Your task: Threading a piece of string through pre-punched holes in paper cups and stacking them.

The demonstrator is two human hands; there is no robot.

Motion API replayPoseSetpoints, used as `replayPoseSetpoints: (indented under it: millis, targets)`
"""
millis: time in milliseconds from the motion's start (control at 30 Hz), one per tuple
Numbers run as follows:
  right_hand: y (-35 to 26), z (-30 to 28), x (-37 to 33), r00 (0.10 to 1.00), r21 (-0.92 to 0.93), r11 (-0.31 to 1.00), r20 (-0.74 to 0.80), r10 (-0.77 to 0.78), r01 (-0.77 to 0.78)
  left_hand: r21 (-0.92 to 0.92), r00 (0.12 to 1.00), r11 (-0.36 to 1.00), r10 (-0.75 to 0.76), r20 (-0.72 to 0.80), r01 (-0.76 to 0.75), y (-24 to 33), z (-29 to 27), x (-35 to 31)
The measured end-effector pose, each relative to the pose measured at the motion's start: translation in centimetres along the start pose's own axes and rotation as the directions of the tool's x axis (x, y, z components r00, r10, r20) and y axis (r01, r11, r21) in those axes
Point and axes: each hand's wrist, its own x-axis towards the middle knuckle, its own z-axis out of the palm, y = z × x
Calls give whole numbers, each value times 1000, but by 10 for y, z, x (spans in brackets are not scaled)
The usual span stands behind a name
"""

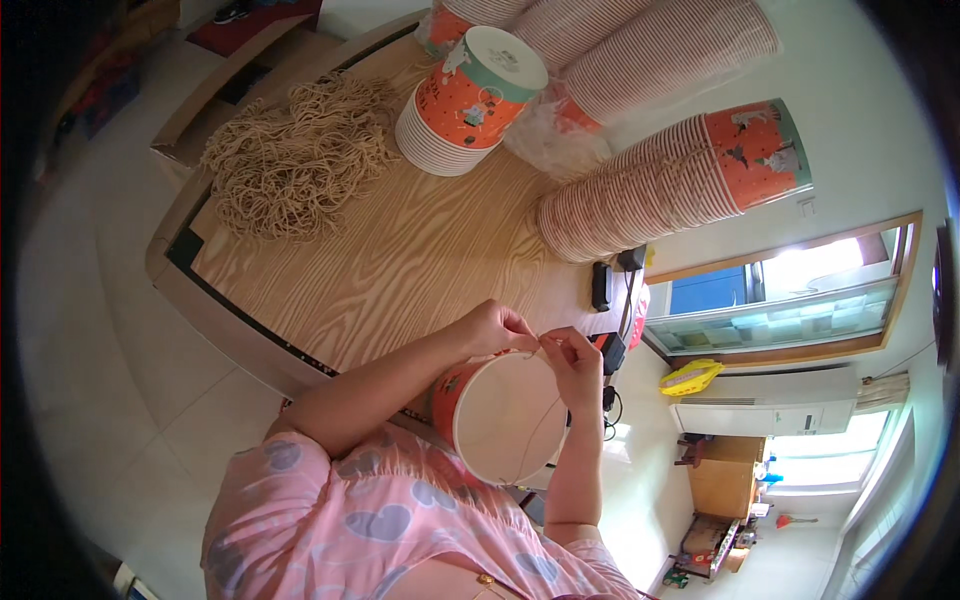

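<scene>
An orange paper bucket (449, 398) with a white inside rests tilted against my body at the table's near edge, its mouth facing up. A thin cord (537, 432) hangs across the mouth from rim to rim. At the far side of the rim, my left hand (494, 328) is closed in a pinch with the fingertips on the cord. My right hand (573, 362) meets it from the right, thumb and fingers also pinched on the cord. The fingertips hide the exact spot they grip.
A heap of tan cords (300, 155) lies at the table's far left. Beside it stands an upside-down stack of orange buckets (470, 95). One long stack (680, 175) lies on its side, with wrapped stacks (665, 65) behind. Black adapters (601, 287) sit at the right edge.
</scene>
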Motion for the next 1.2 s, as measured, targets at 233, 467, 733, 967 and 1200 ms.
replayPoseSetpoints:
  millis: [233,467,733,967,1200]
  targets:
    - [3,0,-3,1000,10,1000,14,-3,3,-67,996,996,-53,75,58,-6,1,4]
    - [22,4,-1,992,185,980,-113,-49,70,-58,998,997,-40,42,42,0,0,-5]
    - [18,2,-2,998,120,992,-66,-22,30,-8,997,999,-49,59,50,3,-1,-10]
    - [15,-10,4,949,-172,985,303,84,-32,-36,998,999,17,55,-15,-16,-5,-1]
    - [13,-1,0,999,-37,999,16,39,-39,95,999,995,-20,48,16,-3,0,-6]
